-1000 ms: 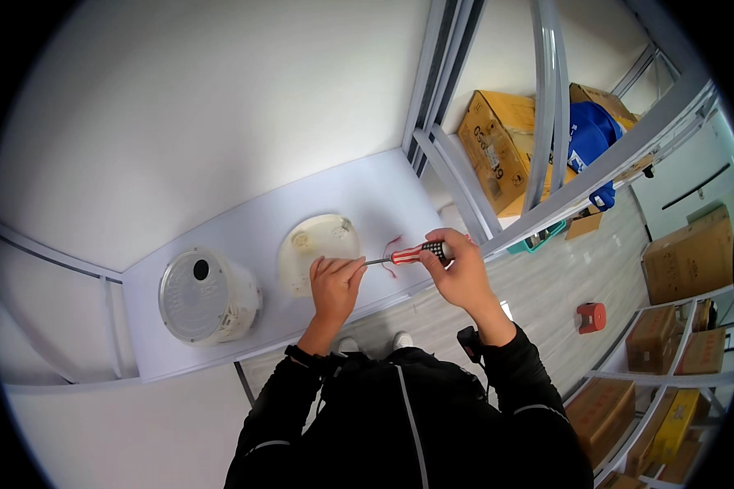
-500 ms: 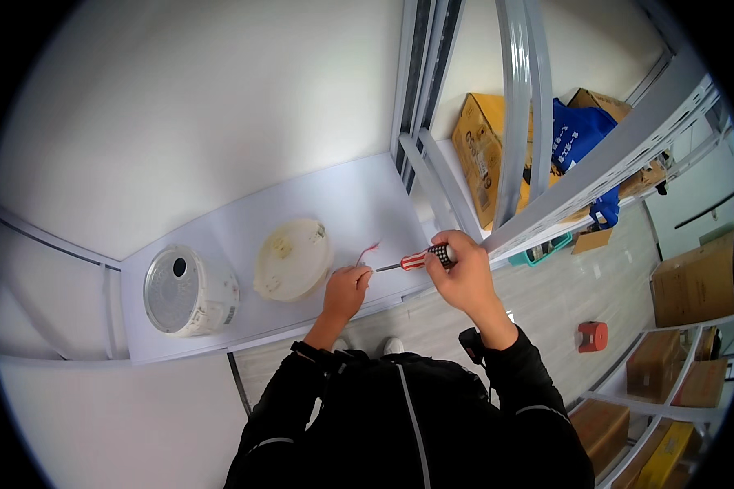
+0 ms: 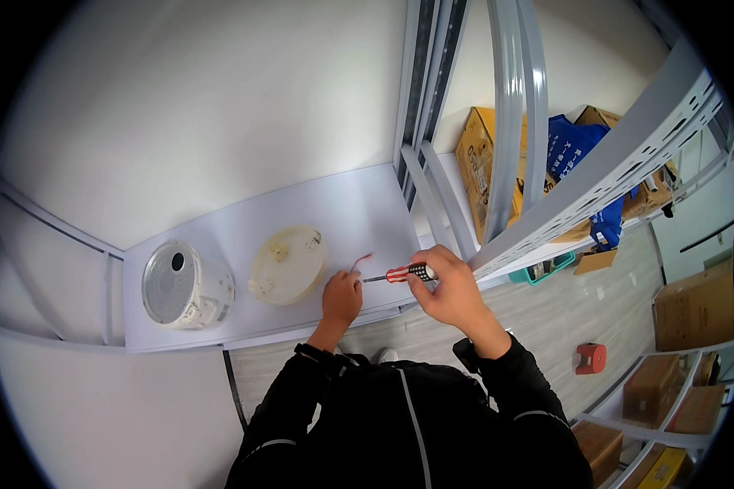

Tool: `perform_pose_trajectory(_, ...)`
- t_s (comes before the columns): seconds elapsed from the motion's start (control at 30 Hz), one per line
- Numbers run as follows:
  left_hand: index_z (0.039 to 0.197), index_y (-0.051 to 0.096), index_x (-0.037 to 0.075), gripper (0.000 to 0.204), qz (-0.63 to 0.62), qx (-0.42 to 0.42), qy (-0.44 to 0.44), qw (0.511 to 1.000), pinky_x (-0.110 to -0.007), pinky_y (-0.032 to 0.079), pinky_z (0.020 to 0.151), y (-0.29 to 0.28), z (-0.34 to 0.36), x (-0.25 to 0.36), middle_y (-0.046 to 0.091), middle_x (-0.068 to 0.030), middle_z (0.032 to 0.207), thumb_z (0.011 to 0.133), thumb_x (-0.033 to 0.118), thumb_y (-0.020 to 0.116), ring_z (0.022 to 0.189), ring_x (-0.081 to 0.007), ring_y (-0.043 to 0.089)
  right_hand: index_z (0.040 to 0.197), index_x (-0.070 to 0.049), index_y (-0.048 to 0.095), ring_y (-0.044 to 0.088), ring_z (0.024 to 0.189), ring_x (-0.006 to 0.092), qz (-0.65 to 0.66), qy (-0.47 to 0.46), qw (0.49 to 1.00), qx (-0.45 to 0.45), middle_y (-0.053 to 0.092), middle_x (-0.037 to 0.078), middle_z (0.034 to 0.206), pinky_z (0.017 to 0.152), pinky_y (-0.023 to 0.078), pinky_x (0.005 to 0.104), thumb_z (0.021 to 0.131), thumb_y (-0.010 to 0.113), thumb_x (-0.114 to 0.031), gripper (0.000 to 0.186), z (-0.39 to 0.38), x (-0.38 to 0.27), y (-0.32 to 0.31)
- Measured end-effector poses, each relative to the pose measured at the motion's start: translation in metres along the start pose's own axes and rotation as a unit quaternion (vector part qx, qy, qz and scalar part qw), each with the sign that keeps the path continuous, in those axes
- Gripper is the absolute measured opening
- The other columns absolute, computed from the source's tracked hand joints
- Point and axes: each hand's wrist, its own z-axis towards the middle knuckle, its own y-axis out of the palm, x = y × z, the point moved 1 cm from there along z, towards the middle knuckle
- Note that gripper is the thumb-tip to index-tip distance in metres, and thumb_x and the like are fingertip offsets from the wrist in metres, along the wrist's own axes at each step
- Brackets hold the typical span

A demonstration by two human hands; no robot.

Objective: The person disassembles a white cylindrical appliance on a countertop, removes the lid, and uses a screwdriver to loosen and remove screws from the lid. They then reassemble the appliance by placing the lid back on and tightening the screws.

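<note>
My right hand [image 3: 451, 287] is closed round the handle of a screwdriver [image 3: 406, 273] with a red, white and black grip. Its metal shaft points left, and the tip ends close to the fingers of my left hand [image 3: 342, 297]. Those fingers are pinched together at a thin red wire [image 3: 362, 260], whose loose end sticks up beyond them; anything else between the fingertips is hidden. Just left of that hand lies a round, translucent whitish lid-like disc [image 3: 289, 265] with yellowish patches. A white plastic bucket [image 3: 189, 285] with a dark round spot on its lid stands farther left.
The pale shelf board [image 3: 359, 191] runs under these things, against a white wall. Grey metal rack posts [image 3: 510, 122] rise at the right. Beyond them are a yellow box [image 3: 479, 159], a blue bag [image 3: 569, 147] and a teal basket [image 3: 546, 269]. A red stool [image 3: 590, 359] stands on the floor.
My right hand and the screwdriver have shifted a little left and down, with the tip nearer my left fingers. My left hand has moved slightly left. The whole view has tilted a little.
</note>
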Motion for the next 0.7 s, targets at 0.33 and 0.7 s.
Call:
perform_pose_trajectory(0.33, 0.108, 0.075, 0.013, 0.025, 0.068, 0.129, 0.035, 0.989, -0.049, 0.05, 0.095, -0.05, 0.0, 0.033, 0.065, -0.0058, 0.107, 0.085, 0.015, 0.082, 0.107, -0.0322, 0.063, 0.113, -0.002, 0.069, 0.072, 0.086, 0.0358, -0.009, -0.013, 0.999, 0.047, 0.072, 0.016, 0.098, 0.076, 0.057, 0.0401, 0.086, 0.085, -0.01, 0.032, 0.004, 0.005, 0.012)
perform_pose_trajectory(0.7, 0.148, 0.062, 0.018, 0.07, 0.15, 0.031, -0.068, 0.986, -0.054, 0.029, 0.129, -0.106, -0.022, -0.028, 0.054, -0.0042, 0.161, 0.081, 0.018, 0.083, 0.15, -0.0301, 0.049, 0.101, -0.003, 0.053, 0.066, 0.081, 0.0423, 0.015, 0.156, 0.984, -0.088, 0.066, 0.02, 0.091, 0.073, 0.053, 0.0491, 0.089, 0.078, -0.017, 0.03, -0.004, 0.023, 0.091)
